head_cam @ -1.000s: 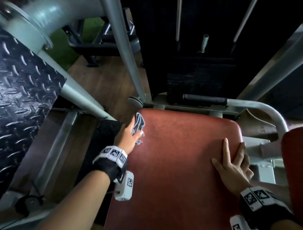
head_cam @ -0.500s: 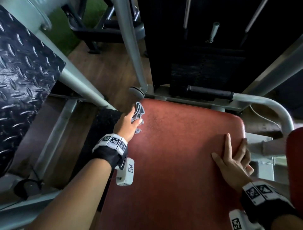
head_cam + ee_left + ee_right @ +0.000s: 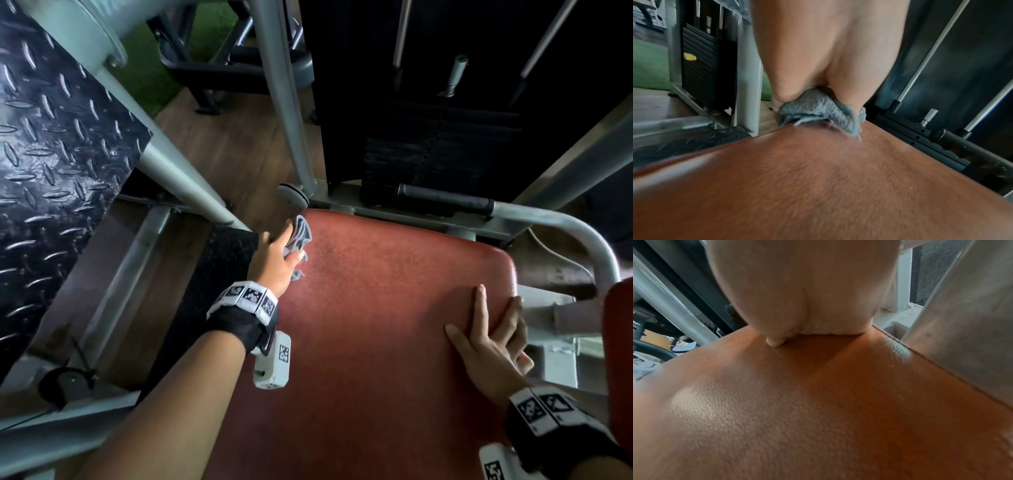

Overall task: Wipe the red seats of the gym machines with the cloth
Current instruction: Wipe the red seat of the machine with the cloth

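A wide red padded seat [image 3: 387, 325] fills the middle of the head view. My left hand [image 3: 274, 260] holds a bunched grey cloth [image 3: 299, 234] against the seat's far left corner. In the left wrist view the grey cloth [image 3: 818, 110] is squeezed under my palm on the red seat [image 3: 818, 186]. My right hand [image 3: 489, 339] lies flat on the seat's right side, fingers spread and straight, some over the edge. The right wrist view shows the palm pressed on the red seat [image 3: 818, 402].
Grey steel frame tubes [image 3: 281, 96] rise just past the cloth. A black weight stack [image 3: 438, 154] with a black-gripped handle bar [image 3: 445, 202] stands behind the seat. A black checker footplate [image 3: 51, 147] is at left; another red pad [image 3: 616, 359] at right.
My left hand with the cloth has slid a little further toward the seat's far left corner. My right hand stays flat in the same place on the seat.
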Demonstrator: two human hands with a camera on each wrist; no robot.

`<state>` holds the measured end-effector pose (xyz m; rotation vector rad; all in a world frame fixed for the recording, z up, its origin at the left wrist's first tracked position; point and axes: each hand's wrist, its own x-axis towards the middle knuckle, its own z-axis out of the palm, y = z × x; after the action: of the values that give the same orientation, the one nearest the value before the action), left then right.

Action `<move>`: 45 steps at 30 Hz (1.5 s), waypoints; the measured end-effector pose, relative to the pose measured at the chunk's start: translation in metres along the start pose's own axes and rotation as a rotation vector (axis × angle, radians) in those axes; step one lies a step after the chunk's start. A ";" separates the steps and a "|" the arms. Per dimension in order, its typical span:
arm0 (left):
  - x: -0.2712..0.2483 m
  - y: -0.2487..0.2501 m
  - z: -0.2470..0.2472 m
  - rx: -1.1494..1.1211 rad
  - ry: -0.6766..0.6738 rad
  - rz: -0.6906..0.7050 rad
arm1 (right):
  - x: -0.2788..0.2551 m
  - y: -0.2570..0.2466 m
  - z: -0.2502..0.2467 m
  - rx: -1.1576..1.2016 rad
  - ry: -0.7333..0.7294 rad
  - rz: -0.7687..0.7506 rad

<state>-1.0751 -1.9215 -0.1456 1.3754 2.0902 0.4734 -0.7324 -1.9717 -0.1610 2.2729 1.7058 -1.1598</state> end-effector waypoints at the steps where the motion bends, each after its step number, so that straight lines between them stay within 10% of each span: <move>1: -0.006 -0.008 0.000 0.013 0.009 0.010 | 0.001 0.000 0.000 0.001 0.002 -0.002; 22: -0.105 -0.053 0.008 0.048 0.051 -0.010 | -0.002 -0.002 -0.001 -0.004 0.005 -0.003; 45: -0.103 -0.060 0.017 0.119 0.095 -0.190 | -0.001 -0.001 0.000 0.060 0.009 -0.042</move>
<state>-1.0757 -2.0401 -0.1652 1.2244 2.3325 0.3460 -0.7331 -1.9717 -0.1598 2.2900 1.7531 -1.2274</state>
